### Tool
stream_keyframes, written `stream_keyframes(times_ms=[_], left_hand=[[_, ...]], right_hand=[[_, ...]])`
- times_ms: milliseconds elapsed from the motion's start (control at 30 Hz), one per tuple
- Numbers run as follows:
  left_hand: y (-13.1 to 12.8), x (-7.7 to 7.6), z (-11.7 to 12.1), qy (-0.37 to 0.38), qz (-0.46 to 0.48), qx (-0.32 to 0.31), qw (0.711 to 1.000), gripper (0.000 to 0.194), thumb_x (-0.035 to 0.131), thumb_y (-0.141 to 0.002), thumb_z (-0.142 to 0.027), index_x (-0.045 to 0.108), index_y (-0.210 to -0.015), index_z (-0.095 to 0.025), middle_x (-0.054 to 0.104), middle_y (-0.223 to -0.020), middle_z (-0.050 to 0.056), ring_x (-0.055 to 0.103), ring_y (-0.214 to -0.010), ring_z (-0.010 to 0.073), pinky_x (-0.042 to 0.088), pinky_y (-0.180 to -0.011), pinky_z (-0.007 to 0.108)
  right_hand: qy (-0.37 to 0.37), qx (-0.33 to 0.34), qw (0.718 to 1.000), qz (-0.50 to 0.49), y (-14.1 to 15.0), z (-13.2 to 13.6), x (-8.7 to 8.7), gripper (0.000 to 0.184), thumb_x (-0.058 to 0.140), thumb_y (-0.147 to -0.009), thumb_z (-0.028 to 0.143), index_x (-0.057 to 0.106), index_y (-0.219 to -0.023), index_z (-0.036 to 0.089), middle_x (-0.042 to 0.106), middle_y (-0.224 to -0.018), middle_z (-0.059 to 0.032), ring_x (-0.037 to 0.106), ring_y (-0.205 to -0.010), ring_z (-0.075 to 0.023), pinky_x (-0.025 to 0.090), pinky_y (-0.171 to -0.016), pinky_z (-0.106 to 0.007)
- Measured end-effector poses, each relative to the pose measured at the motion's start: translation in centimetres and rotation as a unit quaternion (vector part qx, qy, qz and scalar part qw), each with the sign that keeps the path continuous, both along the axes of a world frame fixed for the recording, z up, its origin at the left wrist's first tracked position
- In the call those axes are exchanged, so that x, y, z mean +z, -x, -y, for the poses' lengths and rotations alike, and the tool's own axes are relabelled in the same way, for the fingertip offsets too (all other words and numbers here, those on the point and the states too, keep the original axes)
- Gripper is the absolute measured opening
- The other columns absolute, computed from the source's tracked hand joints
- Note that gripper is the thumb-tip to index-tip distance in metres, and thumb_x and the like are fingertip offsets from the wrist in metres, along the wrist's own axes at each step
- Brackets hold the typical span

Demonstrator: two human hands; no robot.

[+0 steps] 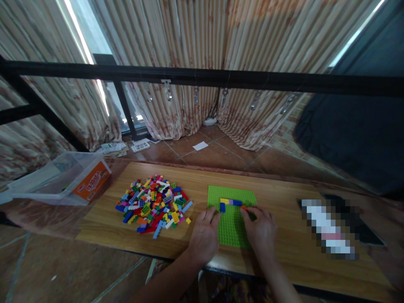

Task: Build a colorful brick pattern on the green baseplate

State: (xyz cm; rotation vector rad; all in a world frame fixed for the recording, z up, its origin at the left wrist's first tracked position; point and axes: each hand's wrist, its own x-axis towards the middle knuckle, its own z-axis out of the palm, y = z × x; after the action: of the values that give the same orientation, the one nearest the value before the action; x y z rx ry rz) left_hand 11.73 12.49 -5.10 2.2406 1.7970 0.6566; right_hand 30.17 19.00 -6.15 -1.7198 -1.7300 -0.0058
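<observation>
A green baseplate (233,233) lies on the wooden table in front of me. Near its top, a row of bricks is set on the studs, with a yellow brick (224,201), a light purple brick (231,202) and a blue brick (237,203). Below the row's left end sits another blue brick (222,208). My left hand (204,235) is closed at the plate's left edge, its fingertips on the plate and its thumb hidden. Between the fingers of my right hand (261,229) is a small orange brick (243,207), partly covered, at the row's right end.
A heap of mixed coloured bricks (158,202) spreads over the table's left part. Beyond it stands a clear plastic box (59,176) with an orange label. A blurred-out pale item (328,231) and a dark flat object (362,227) lie at the right. A black rail (202,78) crosses behind.
</observation>
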Motion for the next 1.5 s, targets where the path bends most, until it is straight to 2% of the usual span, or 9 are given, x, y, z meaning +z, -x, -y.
stream_keyframes(times_ms=[367,1067,1500], left_hand=[[-0.06,-0.13,0.02,-0.009,-0.001,0.003,1.000,0.044,0.043,-0.084,-0.009,0.056,-0.126,-0.011,0.050,-0.138,0.013,0.047,-0.124,0.0269,0.041,-0.106,0.043],[-0.08,-0.29,0.10,-0.003,0.022,0.004,1.000,0.044,0.044,-0.083,-0.009,0.056,-0.126,-0.014,0.051,-0.137,0.011,0.047,-0.123,0.0264,0.042,-0.106,0.044],[-0.13,-0.66,0.03,-0.014,0.031,-0.007,0.999,0.041,0.045,-0.083,-0.011,0.056,-0.123,-0.011,0.051,-0.135,0.013,0.048,-0.120,0.0255,0.041,-0.106,0.040]], right_hand=[[0.025,-0.038,0.998,0.035,1.24,0.04,0.16,0.035,0.055,-0.084,0.051,0.072,-0.079,0.019,0.071,-0.099,-0.0090,0.054,-0.093,-0.0269,0.033,-0.080,-0.038],[0.001,-0.014,0.998,0.053,0.98,-0.11,-0.23,0.044,0.051,-0.085,0.056,0.072,-0.084,0.017,0.070,-0.098,-0.0118,0.055,-0.090,-0.0276,0.036,-0.079,-0.038],[0.001,0.001,0.998,0.057,0.72,-0.10,-0.48,0.047,0.047,-0.086,0.056,0.072,-0.085,0.016,0.069,-0.097,-0.0145,0.055,-0.092,-0.0284,0.037,-0.079,-0.040]])
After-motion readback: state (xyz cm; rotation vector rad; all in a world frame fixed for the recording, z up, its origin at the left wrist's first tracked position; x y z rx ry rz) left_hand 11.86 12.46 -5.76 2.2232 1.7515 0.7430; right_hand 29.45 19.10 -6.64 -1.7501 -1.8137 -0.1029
